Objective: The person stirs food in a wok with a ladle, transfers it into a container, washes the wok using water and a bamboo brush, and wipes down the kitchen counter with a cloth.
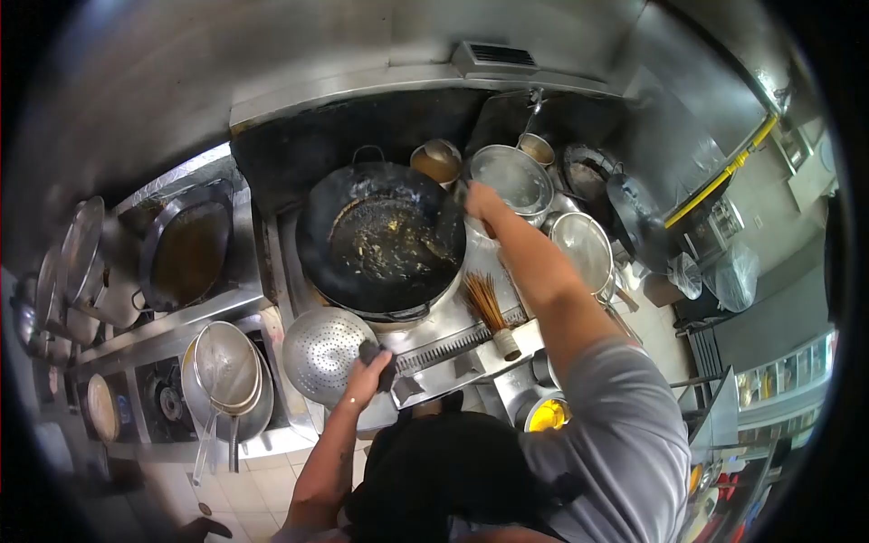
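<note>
A large black wok [385,276] sits on the range in front of me, with oily liquid and pale yellowish bits in its bottom. My left hand [367,378] is closed at the edge of a round perforated metal strainer [326,355], gripping its handle beside dark cloth-like material. The strainer is just below the wok's near left rim. At the wok's right rim, my right hand [482,206] is closed around something dark whose shape I cannot make out. Just beyond that hand stands a pot with a mesh sieve [512,178] over it.
A bamboo wok brush [489,306] lies right of the wok. Another mesh sieve [581,252] is farther right. On the left are a dark oil-filled pan [188,258] and stacked strainers [226,366]. A bowl of yellow liquid [548,414] is near my right side.
</note>
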Motion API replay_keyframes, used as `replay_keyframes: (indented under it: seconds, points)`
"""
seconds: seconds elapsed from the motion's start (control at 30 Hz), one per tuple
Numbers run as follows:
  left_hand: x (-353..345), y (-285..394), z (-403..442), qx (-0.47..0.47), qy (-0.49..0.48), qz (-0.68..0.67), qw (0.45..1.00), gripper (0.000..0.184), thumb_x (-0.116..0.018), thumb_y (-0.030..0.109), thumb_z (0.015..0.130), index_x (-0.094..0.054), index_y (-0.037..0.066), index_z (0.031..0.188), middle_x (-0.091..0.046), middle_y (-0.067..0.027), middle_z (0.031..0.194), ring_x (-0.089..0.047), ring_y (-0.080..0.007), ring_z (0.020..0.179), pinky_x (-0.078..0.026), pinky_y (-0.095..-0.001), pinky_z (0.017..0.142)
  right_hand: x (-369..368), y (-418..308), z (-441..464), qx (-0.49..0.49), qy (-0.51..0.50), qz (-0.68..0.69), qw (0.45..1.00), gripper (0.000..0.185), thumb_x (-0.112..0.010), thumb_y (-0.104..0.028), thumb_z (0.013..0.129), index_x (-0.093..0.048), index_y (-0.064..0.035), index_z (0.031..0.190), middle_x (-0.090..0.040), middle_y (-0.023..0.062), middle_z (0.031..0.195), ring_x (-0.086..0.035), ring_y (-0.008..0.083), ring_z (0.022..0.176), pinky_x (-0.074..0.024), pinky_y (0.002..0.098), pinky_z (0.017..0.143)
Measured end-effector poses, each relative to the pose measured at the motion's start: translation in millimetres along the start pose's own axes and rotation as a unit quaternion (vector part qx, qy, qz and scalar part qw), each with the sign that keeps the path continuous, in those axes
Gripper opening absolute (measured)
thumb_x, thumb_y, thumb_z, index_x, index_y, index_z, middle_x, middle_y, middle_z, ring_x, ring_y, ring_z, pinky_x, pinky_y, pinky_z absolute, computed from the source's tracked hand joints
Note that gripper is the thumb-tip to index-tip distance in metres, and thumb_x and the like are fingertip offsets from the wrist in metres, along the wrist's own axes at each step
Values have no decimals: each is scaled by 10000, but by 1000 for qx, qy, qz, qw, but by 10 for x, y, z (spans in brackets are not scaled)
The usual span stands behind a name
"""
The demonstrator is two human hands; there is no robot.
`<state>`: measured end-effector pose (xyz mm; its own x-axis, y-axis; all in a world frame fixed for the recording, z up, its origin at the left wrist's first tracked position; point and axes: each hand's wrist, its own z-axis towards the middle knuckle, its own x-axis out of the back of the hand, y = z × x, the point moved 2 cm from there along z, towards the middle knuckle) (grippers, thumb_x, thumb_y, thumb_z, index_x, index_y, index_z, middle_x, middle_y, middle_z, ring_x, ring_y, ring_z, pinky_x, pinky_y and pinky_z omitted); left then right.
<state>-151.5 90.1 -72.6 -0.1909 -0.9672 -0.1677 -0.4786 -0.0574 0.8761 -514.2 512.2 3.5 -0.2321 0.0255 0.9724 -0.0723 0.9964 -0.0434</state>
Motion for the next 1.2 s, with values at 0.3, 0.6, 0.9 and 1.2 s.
replay_keyframes:
  seconds: [0.3, 0.6, 0.9, 1.2]
  points:
    - [91, -1152, -760, -137, 254, 364, 886, 487, -863, 330, 847, -660, -10, 1131, -697, -241, 1067, -671, -445, 1031, -533, -507, 936, -280, 168, 278, 241, -221, -125, 937, 394, -474, -110, 999, -703, 37, 1285, -761, 322, 1057, -774, 426, 827, -634, 457, 785]
    - [64, -1333, -743, -145, 362, 366, 845, 490, -900, 265, 794, -635, 1, 1110, -669, -229, 1033, -643, -455, 995, -509, -525, 919, -238, 350, -1837, -160, 204, 240, 935, 846, -601, -74, 940, -203, -44, 1687, -727, 351, 1071, -714, 521, 1016, -553, 577, 960]
    - [-568, -285, -804, -363, 361, 505, 695, 721, -879, 285, 766, -595, -64, 1330, -562, -307, 1392, -521, -493, 1293, -406, -598, 1122, -624, 942, -1668, -122, 81, 960, 239, 143, -587, -86, 1032, -469, -48, 1103, -509, 44, 711, -475, 124, 500, -403, 263, 424]
    - [-1795, 1093, 458, -359, 113, 579, 724, 525, -741, 294, 953, -635, 137, 1443, -460, -220, 1596, -491, -437, 1395, -406, -554, 1144, 493, 784, -3215, -41, -87, 954, 285, 240, -534, -19, 1055, -485, -89, 1280, -526, 45, 793, -456, 82, 527, -356, 222, 394]
